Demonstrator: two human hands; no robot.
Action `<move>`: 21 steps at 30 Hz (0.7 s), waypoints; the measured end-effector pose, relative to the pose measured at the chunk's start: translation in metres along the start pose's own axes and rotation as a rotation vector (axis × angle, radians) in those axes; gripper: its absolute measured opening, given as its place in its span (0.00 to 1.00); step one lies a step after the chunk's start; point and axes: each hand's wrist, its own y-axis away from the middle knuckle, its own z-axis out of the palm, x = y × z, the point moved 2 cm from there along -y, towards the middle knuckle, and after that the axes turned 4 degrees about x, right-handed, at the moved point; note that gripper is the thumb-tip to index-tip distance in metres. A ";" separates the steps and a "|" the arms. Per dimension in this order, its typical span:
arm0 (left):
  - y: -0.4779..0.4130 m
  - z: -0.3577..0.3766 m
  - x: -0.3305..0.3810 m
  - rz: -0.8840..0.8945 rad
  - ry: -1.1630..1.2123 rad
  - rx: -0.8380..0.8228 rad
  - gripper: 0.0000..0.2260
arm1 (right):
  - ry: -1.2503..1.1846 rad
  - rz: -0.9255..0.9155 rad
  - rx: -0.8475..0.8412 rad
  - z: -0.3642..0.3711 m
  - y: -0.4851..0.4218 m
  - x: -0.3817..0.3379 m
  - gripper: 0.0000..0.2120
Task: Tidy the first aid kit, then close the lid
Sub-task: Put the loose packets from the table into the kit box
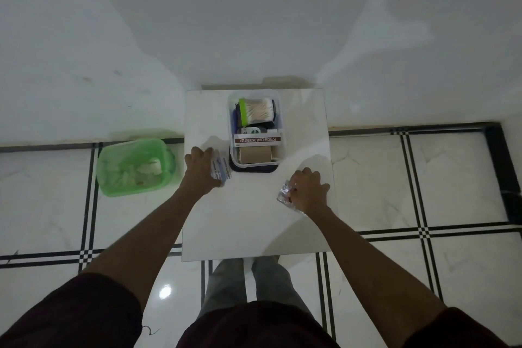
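The kit (pixel 255 133) sits at the table's (pixel 254 220) far edge; a bin (pixel 113 178) stands on the floor left of the table.

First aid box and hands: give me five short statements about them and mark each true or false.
1. The first aid box sits on the white table. True.
2. The box is closed with its lid on. False: it is open, its contents showing.
3. The left hand holds flat packets. True.
4. The right hand is empty. False: it grips a clear strip.
5. The green bin stands on the table. False: it is on the floor beside it.
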 end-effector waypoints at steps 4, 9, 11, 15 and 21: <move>-0.001 -0.004 -0.006 -0.039 0.017 -0.011 0.43 | -0.046 -0.006 0.003 0.000 -0.001 0.004 0.10; -0.004 -0.003 -0.014 -0.070 0.135 -0.020 0.33 | -0.338 0.027 0.009 -0.015 -0.002 0.010 0.05; -0.005 -0.006 -0.013 -0.114 0.273 -0.032 0.22 | -0.491 0.056 0.064 -0.029 -0.005 0.012 0.06; -0.008 -0.021 -0.011 -0.146 0.413 0.123 0.06 | -0.681 0.040 0.292 -0.071 -0.012 0.012 0.08; -0.012 -0.067 -0.006 -0.214 0.567 0.433 0.08 | -0.661 -0.383 0.764 -0.136 -0.006 -0.037 0.02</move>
